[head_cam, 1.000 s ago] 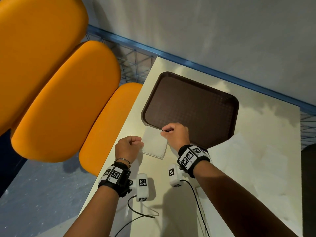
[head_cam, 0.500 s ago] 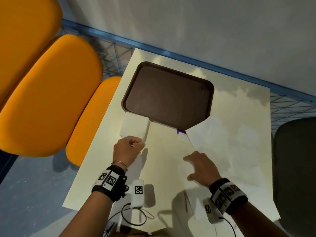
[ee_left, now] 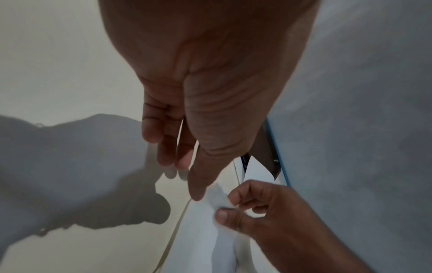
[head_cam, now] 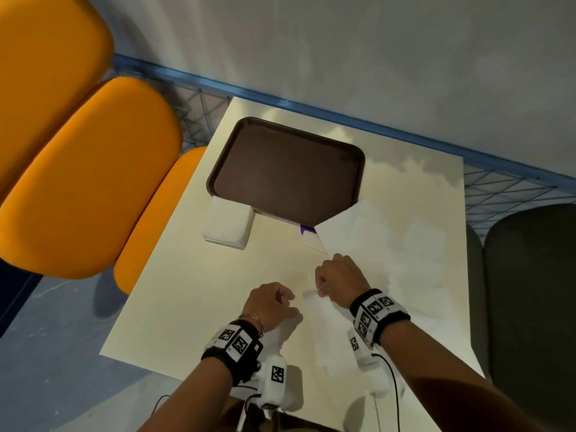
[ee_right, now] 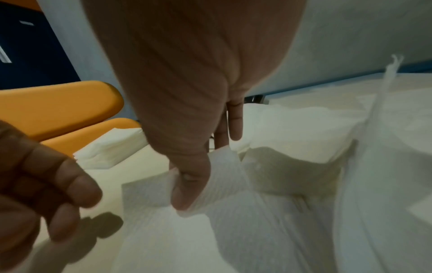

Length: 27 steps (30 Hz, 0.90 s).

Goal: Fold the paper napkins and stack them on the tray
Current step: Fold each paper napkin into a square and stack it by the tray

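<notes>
A brown tray (head_cam: 237, 145) lies bare at the far side of the cream table. A folded white napkin stack (head_cam: 227, 224) sits on the table against the tray's near left corner, also in the right wrist view (ee_right: 110, 149). Loose unfolded napkins (head_cam: 389, 254) spread over the table's right side. My right hand (head_cam: 321, 288) pinches the corner of one napkin (ee_right: 149, 192) between thumb and fingers (ee_right: 187, 186) and lifts it. My left hand (head_cam: 291, 304) hovers just left of it, fingers loosely curled and holding nothing, thumb (ee_left: 197, 192) close to the napkin's edge (ee_left: 217, 195).
Orange seat cushions (head_cam: 93, 182) line the table's left side and a dark chair (head_cam: 530, 291) stands at the right. A blue wire frame (head_cam: 311, 110) runs along the grey wall behind. A purple-edged wrapper (head_cam: 307, 229) pokes out beside the tray.
My left hand has let go of the folded napkins by the tray and come back toward me. My right hand has closed on a napkin corner from the loose pile.
</notes>
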Motion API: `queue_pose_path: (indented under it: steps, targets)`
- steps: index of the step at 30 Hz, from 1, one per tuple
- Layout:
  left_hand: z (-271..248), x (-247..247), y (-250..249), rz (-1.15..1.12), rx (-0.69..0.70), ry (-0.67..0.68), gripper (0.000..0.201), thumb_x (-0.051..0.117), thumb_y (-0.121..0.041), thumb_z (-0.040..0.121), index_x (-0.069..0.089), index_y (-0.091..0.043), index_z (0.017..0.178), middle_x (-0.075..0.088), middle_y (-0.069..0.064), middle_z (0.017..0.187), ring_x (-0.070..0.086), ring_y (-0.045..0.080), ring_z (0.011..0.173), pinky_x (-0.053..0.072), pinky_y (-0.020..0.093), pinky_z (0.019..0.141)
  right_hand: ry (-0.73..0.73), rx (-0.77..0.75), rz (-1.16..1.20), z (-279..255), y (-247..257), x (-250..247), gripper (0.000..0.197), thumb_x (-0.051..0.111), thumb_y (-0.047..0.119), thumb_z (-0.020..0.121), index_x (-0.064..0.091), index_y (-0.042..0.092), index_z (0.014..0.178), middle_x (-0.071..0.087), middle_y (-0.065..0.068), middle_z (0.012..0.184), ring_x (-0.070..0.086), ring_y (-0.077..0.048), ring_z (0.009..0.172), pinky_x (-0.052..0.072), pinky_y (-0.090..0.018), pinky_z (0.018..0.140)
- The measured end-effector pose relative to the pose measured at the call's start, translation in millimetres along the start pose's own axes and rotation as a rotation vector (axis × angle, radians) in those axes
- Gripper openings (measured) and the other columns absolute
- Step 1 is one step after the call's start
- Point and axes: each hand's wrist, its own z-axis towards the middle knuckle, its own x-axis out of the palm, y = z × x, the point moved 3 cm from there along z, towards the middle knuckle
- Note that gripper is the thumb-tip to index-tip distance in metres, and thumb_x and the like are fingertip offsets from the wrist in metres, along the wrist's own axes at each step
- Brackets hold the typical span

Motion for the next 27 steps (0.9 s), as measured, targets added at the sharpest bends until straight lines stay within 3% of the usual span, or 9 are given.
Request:
queue_pose_path:
  steps: [4,8,11,15,18,19,23,25,27]
  targets:
    - [-6.2,14.0,-1.2,-0.078,-0.012,-0.013,0.041,0.091,-0.045,0.071,0.07,-0.03,0.103,0.072,-0.012,0.097,0.067,0.007,0.09,0.048,0.02,0.077,0.031,0.025,0.226,-12.9,0.6,-20.3,0.013,0.084,0.031,0.086,0.071,0.032,0.087,0.073,0.009,0.096,0.06,-0.017,0.101,0.041,-0.028,0.082]
    - [-13.0,19.1,-10.9,-0.167,0.026,-0.025,0.025,0.085,-0.045,0.08,0.074,-0.022,0.082,0.075,-0.009,0.082,0.068,0.018,0.081,0.051,0.033,0.075,0.001,0.029,0.486,-41.7,5.9,-58.9,0.018,0.088,0.029,0.082,0.07,0.031,0.08,0.071,0.012,0.087,0.066,-0.008,0.09,0.048,-0.023,0.078]
    - [-28.0,11.6,-24.1,-0.326,0.067,-0.027,0.043,0.082,-0.052,0.079,0.072,-0.011,0.079,0.069,-0.004,0.073,0.058,0.016,0.068,0.048,0.032,0.069,-0.104,0.037,0.622,-61.8,3.8,-90.2,0.018,0.09,0.035,0.082,0.072,0.031,0.084,0.073,0.009,0.085,0.067,-0.006,0.083,0.049,-0.023,0.075]
    - [-61.0,-9.6,-53.1,-0.598,0.136,0.001,0.031,0.085,-0.039,0.086,0.081,-0.009,0.096,0.08,0.008,0.098,0.07,0.019,0.08,0.06,0.039,0.077,-0.141,0.083,0.954,-88.0,-7.5,-118.0,0.034,0.094,0.032,0.078,0.074,0.026,0.105,0.079,-0.002,0.084,0.073,-0.013,0.077,0.057,-0.031,0.075]
    - [-85.8,-27.1,-77.0,-0.697,0.177,0.03,0.029,0.082,-0.034,0.089,0.081,-0.008,0.102,0.079,0.015,0.106,0.07,0.023,0.084,0.057,0.041,0.078,-0.054,0.056,1.125,-108.3,-7.6,-122.3,0.035,0.093,0.019,0.08,0.076,0.015,0.111,0.074,0.002,0.073,0.069,-0.018,0.072,0.059,-0.039,0.082]
    - [-93.5,-31.7,-84.8,-0.705,0.189,0.031,0.029,0.081,-0.033,0.09,0.081,-0.007,0.102,0.079,0.015,0.105,0.07,0.023,0.085,0.057,0.04,0.078,-0.036,0.037,1.154,-114.4,-6.5,-121.7,0.033,0.092,0.016,0.081,0.078,0.013,0.111,0.074,0.002,0.074,0.07,-0.02,0.074,0.06,-0.041,0.084]
    - [-117.3,-39.7,-105.7,-0.772,0.233,0.033,0.024,0.073,-0.025,0.097,0.078,-0.006,0.112,0.079,0.015,0.111,0.073,0.025,0.092,0.061,0.039,0.082,-0.069,-0.02,1.28,-135.2,3.3,-121.1,0.034,0.086,0.008,0.086,0.078,0.013,0.119,0.081,-0.011,0.109,0.076,-0.038,0.104,0.062,-0.049,0.093]
    - [-129.8,-39.6,-114.2,-0.803,0.264,0.043,0.024,0.071,-0.019,0.098,0.075,-0.007,0.118,0.078,0.015,0.112,0.075,0.028,0.095,0.063,0.04,0.085,-0.109,-0.033,1.313,-145.5,8.0,-121.9,0.036,0.085,0.005,0.085,0.078,0.013,0.12,0.081,-0.009,0.112,0.077,-0.036,0.104,0.064,-0.048,0.089]
    - [-137.8,-40.2,-118.7,-0.817,0.28,0.042,0.023,0.07,-0.015,0.099,0.074,-0.01,0.121,0.079,0.012,0.112,0.076,0.028,0.094,0.064,0.037,0.078,-0.148,-0.035,1.331,-152.0,11.0,-122.9,0.035,0.085,0.002,0.085,0.079,0.011,0.118,0.081,-0.007,0.111,0.078,-0.032,0.1,0.065,-0.042,0.082]
